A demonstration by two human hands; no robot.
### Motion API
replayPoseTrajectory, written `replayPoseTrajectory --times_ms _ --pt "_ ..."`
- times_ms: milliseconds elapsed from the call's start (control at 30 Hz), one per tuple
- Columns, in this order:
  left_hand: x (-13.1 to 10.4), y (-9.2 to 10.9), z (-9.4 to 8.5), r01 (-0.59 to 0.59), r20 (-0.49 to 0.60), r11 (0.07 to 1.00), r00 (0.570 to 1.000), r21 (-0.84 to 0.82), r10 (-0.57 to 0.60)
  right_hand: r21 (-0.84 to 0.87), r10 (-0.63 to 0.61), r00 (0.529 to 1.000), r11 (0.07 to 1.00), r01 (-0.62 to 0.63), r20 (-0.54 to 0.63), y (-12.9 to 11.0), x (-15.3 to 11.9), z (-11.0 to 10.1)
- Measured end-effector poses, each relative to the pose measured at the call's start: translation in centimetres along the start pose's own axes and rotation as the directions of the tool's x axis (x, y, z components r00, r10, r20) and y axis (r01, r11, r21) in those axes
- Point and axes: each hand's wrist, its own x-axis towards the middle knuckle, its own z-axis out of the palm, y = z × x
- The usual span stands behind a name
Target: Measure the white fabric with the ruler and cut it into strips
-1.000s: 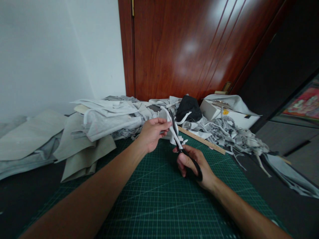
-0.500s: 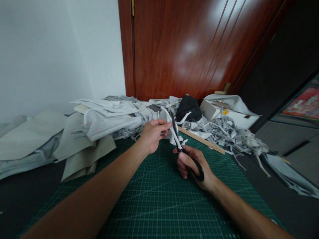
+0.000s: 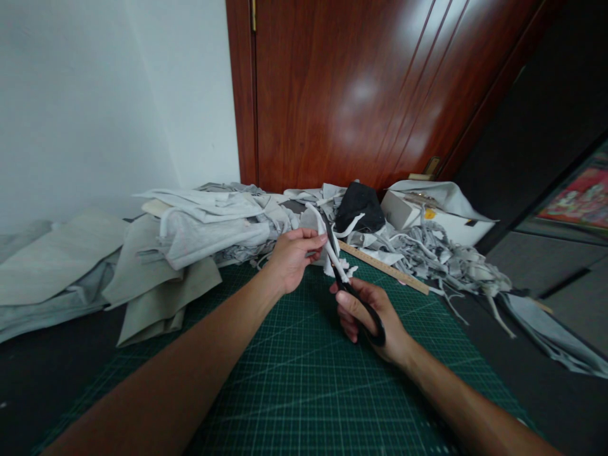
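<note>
My left hand (image 3: 297,256) pinches a narrow white fabric strip (image 3: 332,250) between thumb and fingers, above the far part of the green cutting mat (image 3: 294,367). Black scissors (image 3: 373,322) are in my right hand (image 3: 368,310), with its fingers wrapped round the handles. The blades point up and away, lying along the strip close to my left fingertips. Small white scraps (image 3: 350,271) show just beyond the scissors. How far the blades are apart is hard to make out.
Folded grey and white fabric (image 3: 213,228) is piled at the back left. Behind the mat lie a wooden ruler (image 3: 384,266), a black cloth item (image 3: 360,208) and a white box (image 3: 437,218). Tangled grey strips (image 3: 427,253) spread at the right, before a brown door (image 3: 332,95).
The scissors and my right fingers have shifted slightly, with the handles a little further left. My left hand has hardly moved and keeps its pinch on the strip.
</note>
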Motion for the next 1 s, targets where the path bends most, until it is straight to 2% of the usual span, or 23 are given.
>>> replayPoseTrajectory --times_ms 733,867,1000 --pt "-0.3 0.2 0.2 -0.06 0.067 0.998 0.996 -0.018 0.061 -0.097 0.004 1.0 0.995 -0.005 -0.005 0.5 0.1 -0.1" --pt "-0.2 0.5 0.5 -0.082 0.008 0.995 0.997 -0.048 0.082 -0.139 0.01 1.0 0.99 -0.01 0.003 0.3 0.1 0.0" --pt "0.2 1.0 0.5 -0.081 -0.119 0.99 0.991 -0.113 0.067 -0.172 0.039 0.999 0.984 -0.036 0.017 0.1 0.0 0.2"
